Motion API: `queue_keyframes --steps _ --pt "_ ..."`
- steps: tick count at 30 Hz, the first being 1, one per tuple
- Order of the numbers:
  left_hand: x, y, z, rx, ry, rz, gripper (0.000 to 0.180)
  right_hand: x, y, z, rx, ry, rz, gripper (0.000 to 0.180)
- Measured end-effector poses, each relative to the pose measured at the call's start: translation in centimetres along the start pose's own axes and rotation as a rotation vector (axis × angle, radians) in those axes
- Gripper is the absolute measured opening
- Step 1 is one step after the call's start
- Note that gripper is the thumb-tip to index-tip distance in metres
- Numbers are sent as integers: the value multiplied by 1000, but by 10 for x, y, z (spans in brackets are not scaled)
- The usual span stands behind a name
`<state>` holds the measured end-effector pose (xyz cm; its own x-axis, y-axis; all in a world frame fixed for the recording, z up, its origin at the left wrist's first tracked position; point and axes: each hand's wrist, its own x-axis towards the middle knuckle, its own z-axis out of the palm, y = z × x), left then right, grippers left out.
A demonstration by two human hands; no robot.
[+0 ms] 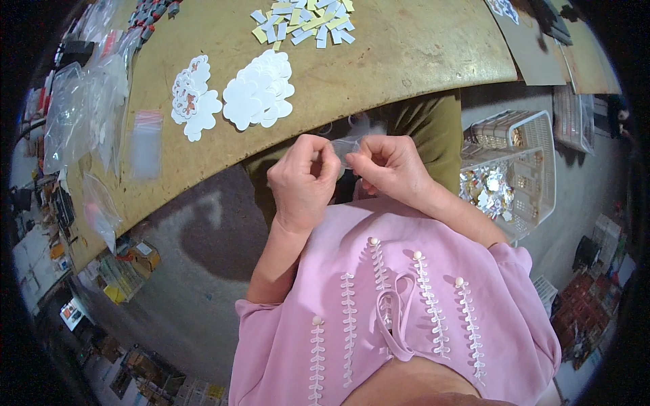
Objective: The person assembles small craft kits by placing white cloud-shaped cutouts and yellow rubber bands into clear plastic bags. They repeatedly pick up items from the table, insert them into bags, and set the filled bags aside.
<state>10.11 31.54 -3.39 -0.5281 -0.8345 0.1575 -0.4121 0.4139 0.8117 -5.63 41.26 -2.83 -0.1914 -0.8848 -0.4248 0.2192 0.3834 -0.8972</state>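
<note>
My left hand [302,179] and my right hand [391,167] meet just below the table's near edge, over my lap. Both pinch a small clear plastic bag [346,146] held between the fingertips; what is inside it cannot be made out. On the brown table [406,47] beyond lie a heap of white flower-shaped cards [261,91] and a smaller stack of similar cards with orange print [191,96].
Yellow and grey paper strips [305,24] are scattered at the table's far side. Clear plastic bags [81,115] pile up on the left. A white basket [521,169] with shiny gold and silver pieces stands at my right. Boxes and clutter cover the floor.
</note>
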Motion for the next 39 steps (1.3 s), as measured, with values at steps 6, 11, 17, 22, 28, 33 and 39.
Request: queue_keyframes --steps 6,11,17,22,28,33,39 --pt "2 -1 -13 160 -118 462 13 6 -9 -7 181 -53 143 41" --pt "-4 -5 -22 74 -264 388 13 3 -8 -9 -182 61 -195 15" --pt "-4 1 -52 38 -353 449 10 -20 -43 -3 -957 -157 -824 31" --pt "16 -3 -72 -38 -261 458 21 -9 -38 -16 -1004 -245 -853 34" --pt "70 -27 -113 401 -126 382 40 -9 -24 -17 -874 -242 -715 31" --pt "85 -43 -127 330 -223 437 32 -6 -13 -21 -877 -202 -721 29" --pt "80 -36 -116 433 -69 500 26 -1 -17 -14 -905 -118 -836 26"
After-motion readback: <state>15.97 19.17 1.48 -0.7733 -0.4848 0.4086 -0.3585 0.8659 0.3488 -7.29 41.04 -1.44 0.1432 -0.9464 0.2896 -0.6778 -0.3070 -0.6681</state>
